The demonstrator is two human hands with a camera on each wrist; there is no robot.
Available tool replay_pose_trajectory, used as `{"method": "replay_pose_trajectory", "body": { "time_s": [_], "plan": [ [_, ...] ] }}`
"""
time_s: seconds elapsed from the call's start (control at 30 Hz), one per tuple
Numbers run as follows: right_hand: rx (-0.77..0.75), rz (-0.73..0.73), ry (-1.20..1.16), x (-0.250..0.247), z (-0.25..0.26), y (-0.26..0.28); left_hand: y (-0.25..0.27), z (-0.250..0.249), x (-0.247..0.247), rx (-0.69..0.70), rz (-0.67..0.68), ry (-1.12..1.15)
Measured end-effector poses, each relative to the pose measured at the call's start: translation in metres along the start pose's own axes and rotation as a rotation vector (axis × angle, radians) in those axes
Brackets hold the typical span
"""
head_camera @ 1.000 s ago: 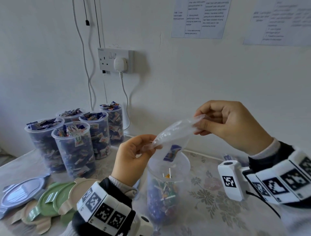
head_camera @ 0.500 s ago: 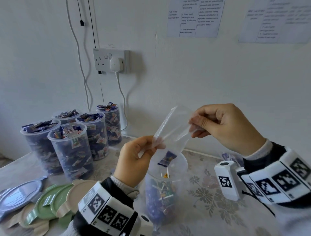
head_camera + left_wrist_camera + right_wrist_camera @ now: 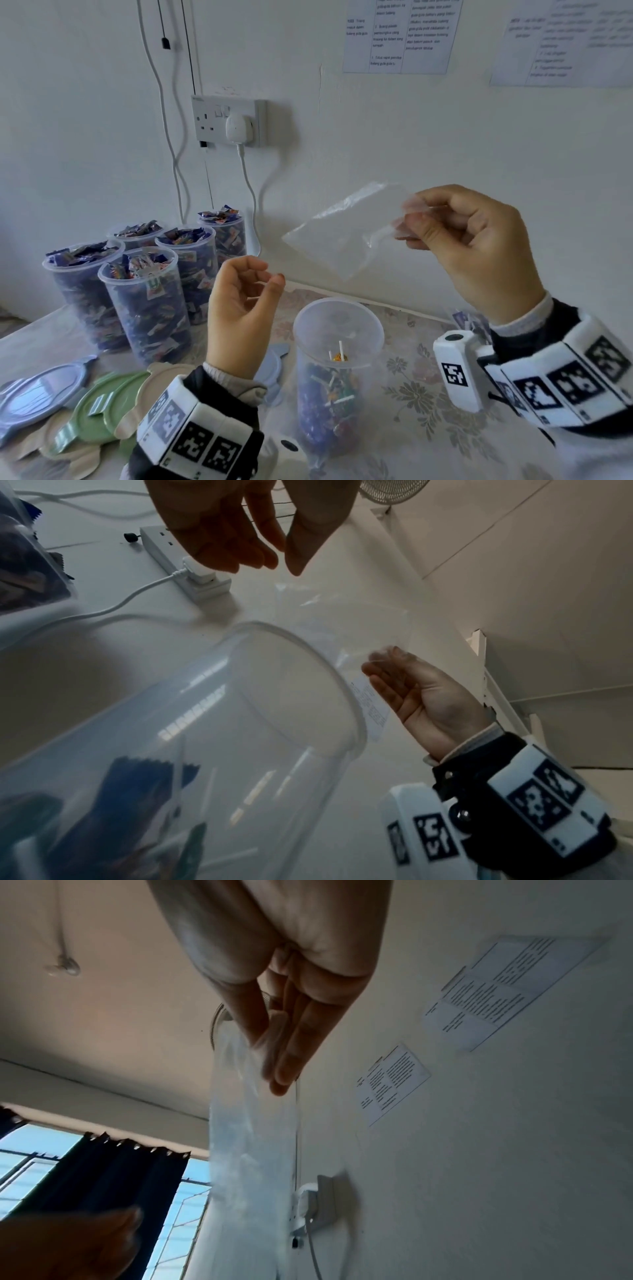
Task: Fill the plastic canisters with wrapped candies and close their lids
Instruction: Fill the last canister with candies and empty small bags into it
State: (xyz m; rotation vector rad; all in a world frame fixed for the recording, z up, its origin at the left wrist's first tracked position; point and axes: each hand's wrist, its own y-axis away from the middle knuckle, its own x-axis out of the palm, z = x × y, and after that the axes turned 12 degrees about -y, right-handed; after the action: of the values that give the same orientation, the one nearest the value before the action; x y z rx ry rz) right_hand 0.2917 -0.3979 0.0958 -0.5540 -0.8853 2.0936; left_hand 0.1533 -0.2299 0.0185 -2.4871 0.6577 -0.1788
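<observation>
An open clear canister (image 3: 337, 346) stands on the table, partly filled with wrapped candies (image 3: 329, 394) and white-sticked lollipops. My right hand (image 3: 416, 222) is raised above and right of it and pinches one edge of an empty clear plastic bag (image 3: 342, 236), which hangs out to the left. The right wrist view shows the fingers (image 3: 284, 1053) pinching the bag (image 3: 253, 1137). My left hand (image 3: 265, 284) hovers left of the canister rim, fingers loosely curled and holding nothing. From the left wrist, its relaxed fingers (image 3: 240, 553) are above the canister (image 3: 205, 723).
Several full, lidless canisters (image 3: 144, 301) stand at the back left. Green, beige and blue lids (image 3: 99, 407) lie overlapped at the front left, another blue lid (image 3: 274, 359) behind my left wrist. A wall socket (image 3: 236, 126) with a hanging cable is behind. Loose candies (image 3: 469, 322) lie by my right wrist.
My left hand has let go of the bag and drawn back to the left. The last candy has left the bag. My right hand has lifted the empty bag up and right.
</observation>
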Motion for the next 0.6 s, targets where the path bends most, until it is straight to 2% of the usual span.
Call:
{"method": "replay_pose_trajectory", "body": {
  "time_s": [0.1, 0.2, 0.3, 0.43, 0.53, 0.6],
  "plan": [
    [-0.121, 0.054, 0.151, 0.016, -0.007, 0.014, 0.001, -0.011, -0.002, -0.100, 0.030, 0.170],
    [-0.205, 0.209, 0.275, 0.031, -0.019, 0.034, 0.000, -0.019, -0.005, -0.227, 0.077, 0.329],
    [-0.249, 0.363, 0.344, 0.041, -0.030, 0.055, -0.001, -0.015, -0.010, -0.298, 0.102, 0.317],
    [-0.173, 0.469, 0.291, 0.045, -0.041, 0.075, 0.000, -0.001, -0.018, -0.327, 0.089, 0.222],
    [-0.052, 0.381, 0.237, 0.039, -0.050, 0.087, 0.002, 0.008, -0.029, -0.363, 0.087, 0.248],
    [0.101, 0.328, 0.231, 0.033, -0.056, 0.097, 0.003, 0.016, -0.038, -0.405, 0.086, 0.262]
  ]
}}
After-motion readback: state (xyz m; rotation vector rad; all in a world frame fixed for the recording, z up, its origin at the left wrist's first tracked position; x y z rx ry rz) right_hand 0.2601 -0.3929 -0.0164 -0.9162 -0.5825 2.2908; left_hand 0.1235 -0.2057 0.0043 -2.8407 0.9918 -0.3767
